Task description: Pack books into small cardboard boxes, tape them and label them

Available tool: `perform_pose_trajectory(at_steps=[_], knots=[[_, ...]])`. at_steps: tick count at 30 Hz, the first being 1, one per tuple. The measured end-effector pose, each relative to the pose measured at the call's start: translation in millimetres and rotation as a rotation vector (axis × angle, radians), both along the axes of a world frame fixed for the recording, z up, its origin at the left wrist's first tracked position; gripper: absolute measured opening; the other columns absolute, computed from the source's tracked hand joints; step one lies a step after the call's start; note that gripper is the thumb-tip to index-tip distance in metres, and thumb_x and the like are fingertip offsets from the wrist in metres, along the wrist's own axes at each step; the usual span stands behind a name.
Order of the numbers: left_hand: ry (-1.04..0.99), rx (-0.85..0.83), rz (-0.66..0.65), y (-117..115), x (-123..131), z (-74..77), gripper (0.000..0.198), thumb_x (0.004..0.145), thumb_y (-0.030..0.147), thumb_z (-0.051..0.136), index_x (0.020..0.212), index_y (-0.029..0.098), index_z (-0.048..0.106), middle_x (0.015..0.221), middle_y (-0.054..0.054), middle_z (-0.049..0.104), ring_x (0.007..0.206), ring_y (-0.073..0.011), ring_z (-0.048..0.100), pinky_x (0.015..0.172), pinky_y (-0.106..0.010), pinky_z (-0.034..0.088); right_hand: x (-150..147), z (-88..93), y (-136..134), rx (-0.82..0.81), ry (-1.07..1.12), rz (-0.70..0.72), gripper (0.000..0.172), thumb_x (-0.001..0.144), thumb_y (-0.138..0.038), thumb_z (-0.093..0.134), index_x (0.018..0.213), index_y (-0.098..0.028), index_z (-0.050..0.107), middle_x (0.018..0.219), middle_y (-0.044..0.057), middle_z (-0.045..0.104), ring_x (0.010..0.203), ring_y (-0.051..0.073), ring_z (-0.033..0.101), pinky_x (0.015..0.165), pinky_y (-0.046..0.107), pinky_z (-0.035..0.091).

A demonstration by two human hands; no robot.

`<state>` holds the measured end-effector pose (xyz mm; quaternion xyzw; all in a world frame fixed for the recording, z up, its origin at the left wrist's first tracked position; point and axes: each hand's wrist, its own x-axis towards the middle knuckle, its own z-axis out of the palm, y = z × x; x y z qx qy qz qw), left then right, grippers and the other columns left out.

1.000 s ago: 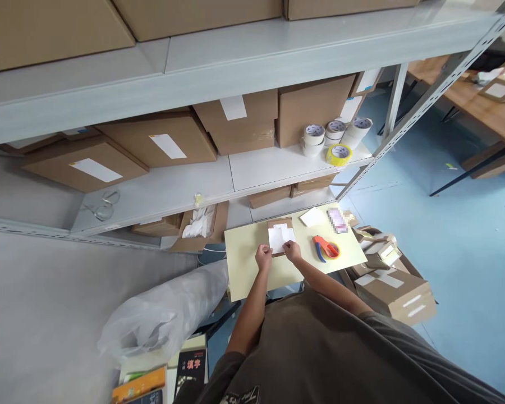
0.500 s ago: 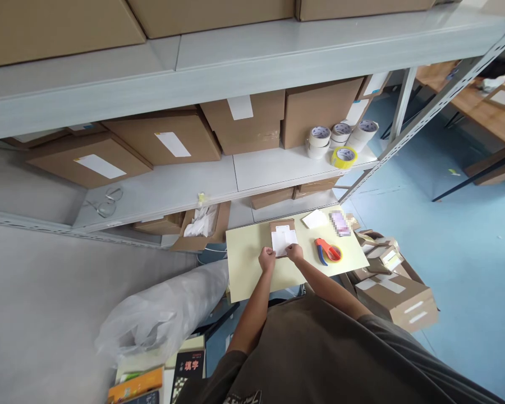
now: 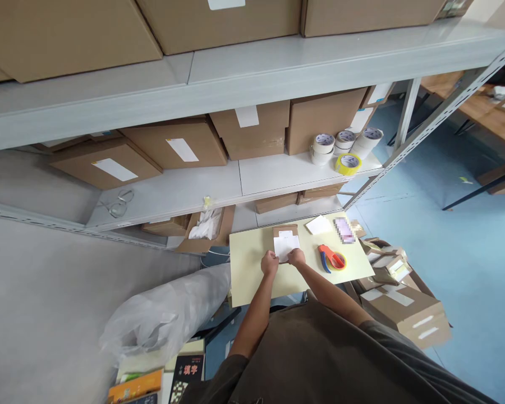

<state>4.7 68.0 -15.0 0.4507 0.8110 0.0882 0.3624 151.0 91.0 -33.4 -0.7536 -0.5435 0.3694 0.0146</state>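
Note:
A white sheet of paper (image 3: pixel 284 247) lies over a small brown cardboard piece (image 3: pixel 290 228) on the pale yellow tabletop (image 3: pixel 252 278). My left hand (image 3: pixel 270 262) is closed at the sheet's near left corner, fingers pinched. At the near right corner, my right hand (image 3: pixel 296 257) pinches the same sheet. To the right sits an orange and blue tape dispenser (image 3: pixel 331 258) with a yellow roll. Behind it are a white pad or stack of paper (image 3: pixel 318 225) and a blurred-out pinkish, phone-shaped object (image 3: pixel 344 230).
Grey shelving (image 3: pixel 210 188) rises behind the tabletop, holding cartons, tape rolls (image 3: pixel 323 145) and glasses (image 3: pixel 118 207). An open box (image 3: pixel 224 230) with white paper is at left. Bulky plastic wrap (image 3: pixel 164 314) lies left of the table. Cartons (image 3: pixel 404 308) are piled at right.
The whole view has shifted slightly, so everything sits a little lower and further right. Both hands stay at the paper's near corners. The paper's far part looks flatter over the cardboard.

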Motion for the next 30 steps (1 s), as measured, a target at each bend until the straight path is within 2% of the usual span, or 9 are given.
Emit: perform_pose_trajectory(at_steps=[3, 6, 10, 13, 16, 18, 21, 26, 30], knots=[[0.102, -0.060, -0.086, 1, -6, 3.5, 0.016, 0.089, 0.038, 0.074, 0.100, 0.026, 0.073, 0.110, -0.007, 0.081, 0.107, -0.0260, 0.074, 0.084, -0.032, 0.051, 0, 9.0, 1, -0.062, -0.058, 0.046, 0.026, 0.098, -0.029, 0.064, 0.113, -0.012, 0.079, 0.113, 0.021, 0.079, 0.100, 0.028, 0.078, 0.081, 0.030, 0.055], [0.189, -0.128, -0.161, 0, -14, 5.2, 0.033, 0.092, 0.056, 0.071, 0.098, 0.023, 0.074, 0.112, -0.012, 0.080, 0.110, -0.0297, 0.073, 0.088, -0.035, 0.052, 3, 20.0, 0, -0.058, -0.111, 0.144, 0.033, 0.103, -0.030, 0.058, 0.126, -0.011, 0.073, 0.121, 0.023, 0.077, 0.110, 0.029, 0.075, 0.087, 0.033, 0.054], [0.216, 0.022, -0.284, 6, -10, 4.4, 0.033, 0.102, 0.044, 0.059, 0.123, 0.023, 0.073, 0.127, -0.013, 0.075, 0.121, -0.0266, 0.069, 0.101, -0.035, 0.051, 9, 30.7, -13, 0.030, -0.059, 0.384, 0.048, 0.104, -0.026, 0.051, 0.151, -0.020, 0.057, 0.125, 0.018, 0.077, 0.115, 0.028, 0.074, 0.093, 0.035, 0.053], [0.168, 0.155, -0.455, 19, 3, -0.9, 0.047, 0.103, 0.031, 0.052, 0.149, 0.023, 0.060, 0.159, -0.013, 0.056, 0.145, -0.0266, 0.053, 0.116, -0.035, 0.043, 15, 32.1, -27, -0.007, -0.039, 0.560, 0.061, 0.101, -0.018, 0.050, 0.161, -0.028, 0.048, 0.130, 0.017, 0.075, 0.120, 0.028, 0.073, 0.096, 0.036, 0.052], [0.116, 0.078, -0.534, 29, 15, -9.9, 0.068, 0.101, 0.035, 0.056, 0.166, 0.023, 0.039, 0.177, -0.011, 0.029, 0.156, -0.0319, 0.039, 0.124, -0.040, 0.036, 26, 30.0, -36, -0.067, -0.030, 0.633, 0.073, 0.096, -0.017, 0.056, 0.166, -0.030, 0.040, 0.134, 0.017, 0.074, 0.123, 0.030, 0.072, 0.097, 0.038, 0.053], [0.079, 0.011, -0.532, 31, 18, -15.8, 0.076, 0.101, 0.039, 0.056, 0.171, 0.025, 0.029, 0.181, -0.010, 0.014, 0.155, -0.0345, 0.042, 0.123, -0.043, 0.037, 37, 28.6, -37, -0.060, -0.008, 0.588, 0.071, 0.096, -0.018, 0.055, 0.165, -0.028, 0.042, 0.131, 0.016, 0.075, 0.120, 0.030, 0.073, 0.096, 0.038, 0.053], [0.003, -0.034, -0.476, 30, 18, -21.7, 0.083, 0.098, 0.043, 0.059, 0.172, 0.028, 0.024, 0.181, -0.009, 0.004, 0.145, -0.0356, 0.054, 0.116, -0.043, 0.045, 60, 26.2, -34, 0.022, 0.005, 0.371, 0.060, 0.102, -0.021, 0.049, 0.161, -0.022, 0.047, 0.126, 0.016, 0.077, 0.117, 0.029, 0.074, 0.097, 0.036, 0.053], [-0.182, 0.061, -0.283, 29, 15, -25.6, 0.090, 0.084, 0.046, 0.075, 0.165, 0.030, 0.040, 0.180, -0.010, 0.014, 0.134, -0.0337, 0.065, 0.105, -0.039, 0.052, 85, 18.1, -29, 0.122, 0.125, 0.166, 0.057, 0.100, -0.024, 0.056, 0.157, -0.017, 0.053, 0.147, 0.016, 0.066, 0.138, 0.028, 0.062, 0.111, 0.033, 0.048], [-0.259, 0.040, -0.317, 31, 2, -23.8, 0.092, 0.081, 0.044, 0.078, 0.164, 0.031, 0.041, 0.181, -0.009, 0.011, 0.142, -0.0334, 0.059, 0.104, -0.036, 0.053, 71, 14.8, -33, 0.039, 0.231, 0.097, 0.062, 0.096, -0.019, 0.059, 0.157, -0.019, 0.052, 0.147, 0.013, 0.068, 0.139, 0.027, 0.061, 0.114, 0.035, 0.047]])
